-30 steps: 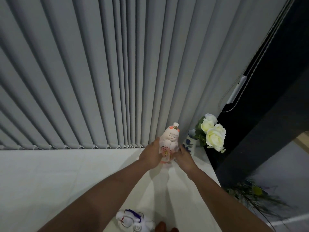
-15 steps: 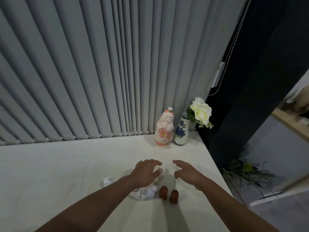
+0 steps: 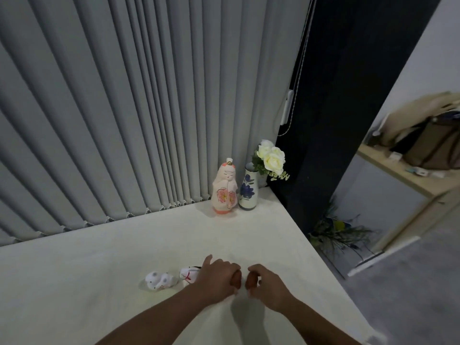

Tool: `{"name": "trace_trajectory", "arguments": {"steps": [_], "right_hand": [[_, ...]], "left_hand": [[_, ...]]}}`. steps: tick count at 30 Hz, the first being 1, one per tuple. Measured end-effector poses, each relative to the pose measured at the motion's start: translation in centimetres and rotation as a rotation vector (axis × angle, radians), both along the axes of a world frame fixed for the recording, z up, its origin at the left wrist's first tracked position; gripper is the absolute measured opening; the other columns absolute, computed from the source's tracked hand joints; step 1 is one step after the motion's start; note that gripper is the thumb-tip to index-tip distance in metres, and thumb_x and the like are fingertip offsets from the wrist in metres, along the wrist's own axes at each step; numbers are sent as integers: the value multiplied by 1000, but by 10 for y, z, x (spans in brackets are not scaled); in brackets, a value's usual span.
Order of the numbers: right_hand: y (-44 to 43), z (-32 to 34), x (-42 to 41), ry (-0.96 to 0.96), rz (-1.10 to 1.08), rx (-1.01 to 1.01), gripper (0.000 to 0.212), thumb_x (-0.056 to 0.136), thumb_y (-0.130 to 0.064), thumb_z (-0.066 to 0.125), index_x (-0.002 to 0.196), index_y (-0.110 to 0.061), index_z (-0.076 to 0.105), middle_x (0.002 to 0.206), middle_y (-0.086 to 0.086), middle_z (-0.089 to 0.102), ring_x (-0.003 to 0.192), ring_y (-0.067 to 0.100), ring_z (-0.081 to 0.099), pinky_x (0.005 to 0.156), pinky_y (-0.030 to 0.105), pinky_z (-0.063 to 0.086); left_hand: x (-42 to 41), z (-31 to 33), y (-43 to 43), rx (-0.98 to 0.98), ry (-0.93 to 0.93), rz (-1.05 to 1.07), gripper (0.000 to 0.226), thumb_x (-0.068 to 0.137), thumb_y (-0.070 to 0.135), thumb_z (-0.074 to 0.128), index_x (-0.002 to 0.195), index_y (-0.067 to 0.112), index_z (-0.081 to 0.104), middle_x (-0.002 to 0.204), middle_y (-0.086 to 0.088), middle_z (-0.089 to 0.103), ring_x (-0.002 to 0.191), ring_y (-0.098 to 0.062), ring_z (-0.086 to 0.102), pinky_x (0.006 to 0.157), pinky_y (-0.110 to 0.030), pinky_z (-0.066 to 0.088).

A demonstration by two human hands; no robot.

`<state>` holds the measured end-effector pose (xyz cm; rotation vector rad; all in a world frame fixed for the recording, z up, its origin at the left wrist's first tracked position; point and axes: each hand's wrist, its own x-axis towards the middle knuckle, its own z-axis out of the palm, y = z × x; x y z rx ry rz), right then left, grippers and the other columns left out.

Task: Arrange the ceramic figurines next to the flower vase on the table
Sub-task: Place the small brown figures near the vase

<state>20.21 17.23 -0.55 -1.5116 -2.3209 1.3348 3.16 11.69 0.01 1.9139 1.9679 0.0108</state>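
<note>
Two small brown figurines sit at the near middle of the pale tabletop point(image 3: 99, 282), and we close a hand on each: our left hand point(image 3: 216, 277) curls its fingers around the left brown figurine point(image 3: 236, 278), while our right hand point(image 3: 267, 285) pinches the right brown figurine point(image 3: 251, 281), the two pieces just beside each other. Both hands are narrowed around their pieces; we cannot tell whether either piece has left the surface. Just left of our left hand lies a white figurine with red markings point(image 3: 188, 273), partly hidden by the knuckles, and beside it a white spotted figurine point(image 3: 159, 280) rests on its side. At the far corner, against the grey vertical blinds point(image 3: 124, 108), a pink-and-white doll figurine point(image 3: 224, 189) stands upright, just beside a white vase with a blue flower pattern point(image 3: 247, 189) that holds pale yellow roses point(image 3: 271, 155).
</note>
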Motion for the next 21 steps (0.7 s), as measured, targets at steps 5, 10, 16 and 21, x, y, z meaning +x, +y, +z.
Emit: {"name": "trace_trajectory", "arguments": {"steps": [5, 10, 16, 21], "right_hand": [[-9, -12, -2, 42, -68, 99, 31, 85, -2, 58, 113, -16, 59, 97, 0, 71, 94, 18, 64, 89, 28, 51], [-15, -22, -3, 98, -147, 146, 34, 84, -3, 58, 113, -21, 61, 90, -8, 69, 89, 9, 63, 87, 24, 51], [-7, -21, 3, 122, -127, 144, 39, 85, -2, 60, 116, -24, 64, 81, -19, 64, 88, 1, 59, 83, 11, 44], [15, -15, 12, 185, -128, 122, 41, 85, -1, 60, 119, -24, 58, 86, -11, 71, 91, 6, 64, 90, 24, 50]], "left_hand": [[1, -16, 5, 105, 11, 30, 19, 78, 23, 52, 94, 26, 60, 98, 5, 73, 104, -19, 61, 108, -40, 25], [2, -26, 3, 159, 29, 29, 20, 80, 24, 53, 99, 28, 60, 97, 6, 72, 102, -19, 61, 106, -38, 27], [0, -22, 8, 167, 10, 30, 22, 79, 32, 54, 100, 29, 60, 99, 7, 73, 101, -19, 61, 105, -37, 30], [7, -12, 29, 195, -33, 83, 22, 80, 32, 59, 101, 27, 63, 99, 8, 75, 96, -18, 63, 94, -32, 37]]}}
